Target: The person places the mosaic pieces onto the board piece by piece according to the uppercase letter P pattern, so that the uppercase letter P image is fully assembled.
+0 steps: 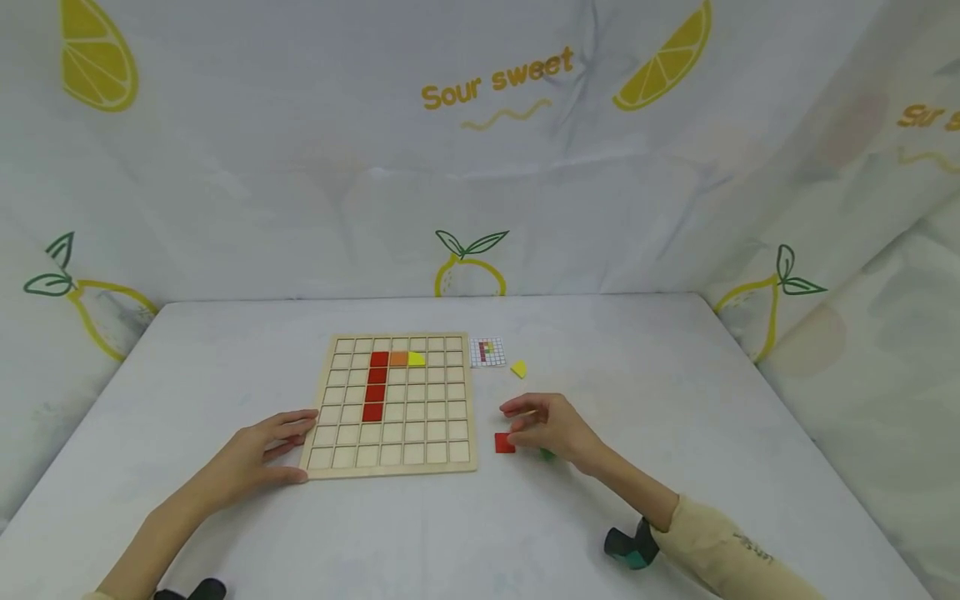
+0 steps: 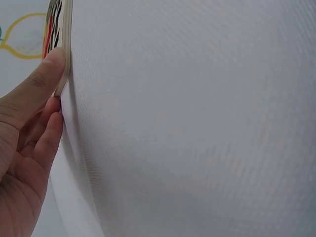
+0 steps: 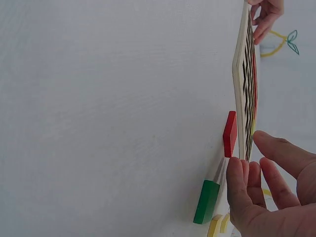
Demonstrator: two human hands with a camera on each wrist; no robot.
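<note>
A wooden grid board (image 1: 446, 433) lies on the table. Several red tiles (image 1: 373, 403) form a column in its cells, with an orange tile (image 1: 398, 359) and a yellow piece (image 1: 416, 359) beside the top one. My left hand (image 1: 255, 454) rests at the board's left edge, thumb at the near corner, fingertips farther up. To the right of the board, my right hand (image 1: 558, 429) hovers with fingers apart and nothing between them. Its thumb overlaps a loose red tile (image 1: 503, 442). A green piece (image 3: 207, 201) lies near it, mostly hidden by that hand in the head view.
A small pattern card (image 1: 487, 352) lies against the board's upper right side. Right of it is a loose yellow piece (image 1: 519, 368) with a curved edge. White cloth with lemon prints hangs behind the table. A dark device (image 1: 632, 546) sits under the right forearm.
</note>
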